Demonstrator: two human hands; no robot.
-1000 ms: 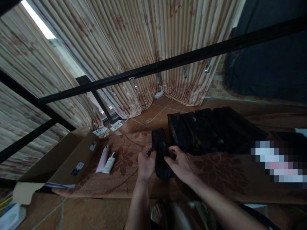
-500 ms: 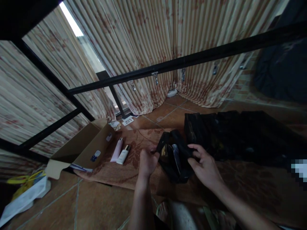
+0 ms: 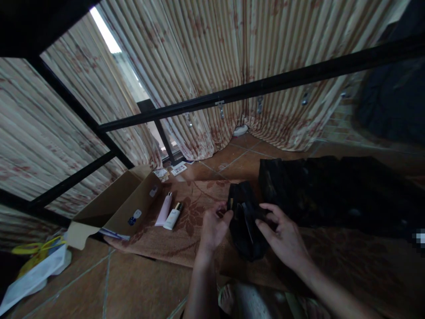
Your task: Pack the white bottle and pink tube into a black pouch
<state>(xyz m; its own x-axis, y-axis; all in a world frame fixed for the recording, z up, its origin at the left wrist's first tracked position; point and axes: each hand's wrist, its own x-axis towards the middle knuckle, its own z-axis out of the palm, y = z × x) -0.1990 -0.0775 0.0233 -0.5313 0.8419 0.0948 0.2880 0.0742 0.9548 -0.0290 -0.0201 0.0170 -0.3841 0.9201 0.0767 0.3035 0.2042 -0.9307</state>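
A small black pouch [image 3: 247, 248] lies on the brown patterned cloth [image 3: 189, 243], its top parted by a narrow slit. Inside, a bit of gold and a dark flat shape show dimly. My left hand [image 3: 214, 226] pinches the pouch's left edge between thumb and fingers. On the opposite edge, my right hand [image 3: 283, 232] grips with thumb and bent fingers. Left of the pouch are a pink tube [image 3: 164, 210] and a white tube [image 3: 173, 216] with a shiny cap, lying side by side. Neither hand touches them.
An open cardboard box [image 3: 137, 212] stands at the left of the cloth. A large black bag-like item [image 3: 332, 190] lies right of the pouch. A black metal rail [image 3: 252, 88] crosses in front of striped curtains [image 3: 212, 48]. White and yellow bags [image 3: 40, 270] rest on the tiled floor.
Both hands have moved closer together, and the pouch's mouth has narrowed from wide to a slit. The gold and shiny contents are now mostly hidden. The view has shifted slightly.
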